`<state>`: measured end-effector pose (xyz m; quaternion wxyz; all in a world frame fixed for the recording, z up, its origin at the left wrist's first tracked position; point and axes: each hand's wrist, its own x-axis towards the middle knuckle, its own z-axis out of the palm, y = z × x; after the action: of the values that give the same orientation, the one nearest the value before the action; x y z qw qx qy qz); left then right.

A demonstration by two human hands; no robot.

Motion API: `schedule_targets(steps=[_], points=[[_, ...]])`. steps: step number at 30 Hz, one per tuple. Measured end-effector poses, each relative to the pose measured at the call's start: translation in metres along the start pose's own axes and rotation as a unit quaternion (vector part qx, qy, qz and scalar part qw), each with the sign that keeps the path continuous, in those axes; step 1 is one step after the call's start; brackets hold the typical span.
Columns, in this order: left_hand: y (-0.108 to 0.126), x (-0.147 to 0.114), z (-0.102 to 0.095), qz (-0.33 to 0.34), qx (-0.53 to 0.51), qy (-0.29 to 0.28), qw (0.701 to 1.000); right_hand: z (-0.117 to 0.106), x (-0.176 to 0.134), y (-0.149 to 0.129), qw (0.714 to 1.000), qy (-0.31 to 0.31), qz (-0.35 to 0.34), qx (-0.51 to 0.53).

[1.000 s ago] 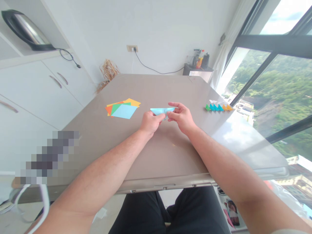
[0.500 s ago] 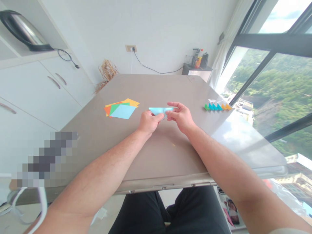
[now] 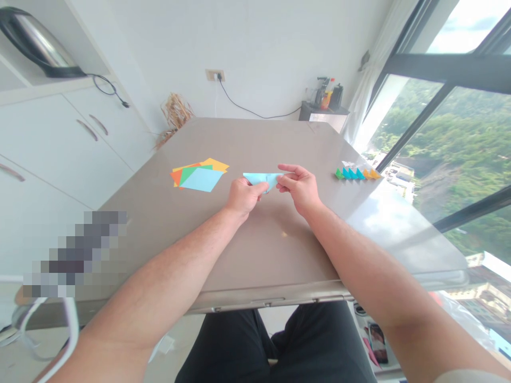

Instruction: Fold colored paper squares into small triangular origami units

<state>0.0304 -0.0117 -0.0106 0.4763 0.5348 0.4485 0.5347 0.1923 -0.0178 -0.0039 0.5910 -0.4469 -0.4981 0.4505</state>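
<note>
Head: both hands still pinch blue paper, barely shifted.

Both hands meet over the grey bench; the left hand and right hand pinch a folded light-blue paper between them; a fan of coloured sheets lies to the left; a row of small folded triangles sits to the right.

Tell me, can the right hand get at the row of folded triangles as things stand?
Probably yes. The triangles lie to the right of the right hand with only bare table between, but it now pinches the blue paper.
</note>
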Motion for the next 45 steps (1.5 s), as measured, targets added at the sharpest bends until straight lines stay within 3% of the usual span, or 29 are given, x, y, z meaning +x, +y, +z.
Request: schedule_targets(steps=[9, 16, 25, 30, 40, 45], points=[[-0.003, 0.002, 0.000, 0.005, -0.014, -0.001, 1.000, 0.000, -0.001, -0.003, 1.000, -0.014, 0.006, 0.024], [-0.001, 0.001, 0.000, 0.017, -0.034, -0.011, 0.999, 0.001, -0.005, -0.004, 0.994, -0.088, 0.067, -0.010], [0.004, -0.001, 0.001, -0.016, -0.061, -0.014, 0.998, 0.004, -0.005, -0.003, 0.996, -0.080, 0.032, -0.022], [0.005, -0.001, 0.000, -0.013, -0.080, -0.034, 0.996, 0.005, -0.008, -0.005, 0.992, -0.116, 0.041, -0.032], [0.006, -0.002, 0.003, -0.008, -0.067, 0.017, 0.998, 0.006, -0.009, -0.004, 0.989, -0.126, 0.020, -0.080], [0.007, -0.002, 0.003, -0.012, -0.065, 0.012, 0.998, 0.007, -0.010, -0.005, 0.989, -0.124, 0.019, -0.080]])
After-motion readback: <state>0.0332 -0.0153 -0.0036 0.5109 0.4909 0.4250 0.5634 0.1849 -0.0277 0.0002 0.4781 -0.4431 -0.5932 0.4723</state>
